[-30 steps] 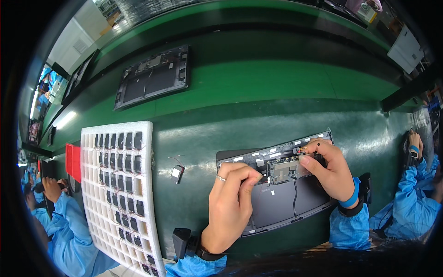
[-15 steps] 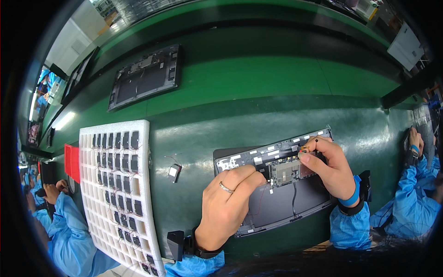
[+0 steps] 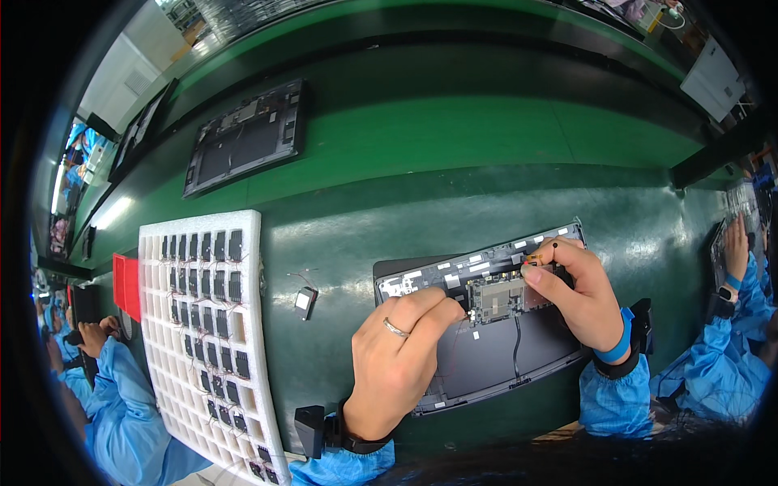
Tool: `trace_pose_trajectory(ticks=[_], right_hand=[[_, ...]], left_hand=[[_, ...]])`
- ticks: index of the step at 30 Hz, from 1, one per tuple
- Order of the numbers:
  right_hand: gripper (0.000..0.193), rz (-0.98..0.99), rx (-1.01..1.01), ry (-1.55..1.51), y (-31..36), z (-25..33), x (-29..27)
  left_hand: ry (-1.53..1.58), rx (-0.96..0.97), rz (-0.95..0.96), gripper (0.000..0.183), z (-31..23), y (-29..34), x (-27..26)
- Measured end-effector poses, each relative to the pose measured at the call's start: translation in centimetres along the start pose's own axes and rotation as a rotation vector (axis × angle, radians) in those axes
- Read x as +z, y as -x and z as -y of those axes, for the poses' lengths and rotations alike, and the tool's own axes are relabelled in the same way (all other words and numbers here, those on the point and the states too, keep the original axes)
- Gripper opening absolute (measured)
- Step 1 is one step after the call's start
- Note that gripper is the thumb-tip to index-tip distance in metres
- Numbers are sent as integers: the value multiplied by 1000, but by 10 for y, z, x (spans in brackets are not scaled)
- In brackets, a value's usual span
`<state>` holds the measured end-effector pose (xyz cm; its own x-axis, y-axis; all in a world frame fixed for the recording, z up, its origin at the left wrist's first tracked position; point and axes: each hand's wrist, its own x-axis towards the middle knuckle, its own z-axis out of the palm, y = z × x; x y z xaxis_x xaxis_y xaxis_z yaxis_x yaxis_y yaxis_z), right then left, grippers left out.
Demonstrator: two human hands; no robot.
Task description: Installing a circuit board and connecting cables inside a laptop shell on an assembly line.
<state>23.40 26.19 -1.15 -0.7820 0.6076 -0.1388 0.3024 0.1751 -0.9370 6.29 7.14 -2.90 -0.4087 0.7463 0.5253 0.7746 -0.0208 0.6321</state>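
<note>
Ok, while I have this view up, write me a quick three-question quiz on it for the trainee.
1. True or false: the person's right hand rests on the white foam tray.
2. Where does the lone part with thin wires lie, relative to that tray? A) to its left; B) to its right; C) under it.
3. Fill in: the ring is on a finger of the person's ____ hand.

Key:
1. False; it is over the open casing.
2. B.
3. Left; that is the left hand.

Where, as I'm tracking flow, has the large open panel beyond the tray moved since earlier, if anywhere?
Yes: the panel moved left, relative to the white tray.
</note>
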Motion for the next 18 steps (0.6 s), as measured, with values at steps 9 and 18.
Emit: trace_pose_trajectory(ticks=[9, 18], right_hand=[[24, -20, -21, 69, -1, 2, 1], [25, -24, -8, 87, -1, 3, 2]], left_hand=[[-23, 3, 10, 27, 1, 1, 1], [-52, -10, -1, 30, 6, 5, 5]])
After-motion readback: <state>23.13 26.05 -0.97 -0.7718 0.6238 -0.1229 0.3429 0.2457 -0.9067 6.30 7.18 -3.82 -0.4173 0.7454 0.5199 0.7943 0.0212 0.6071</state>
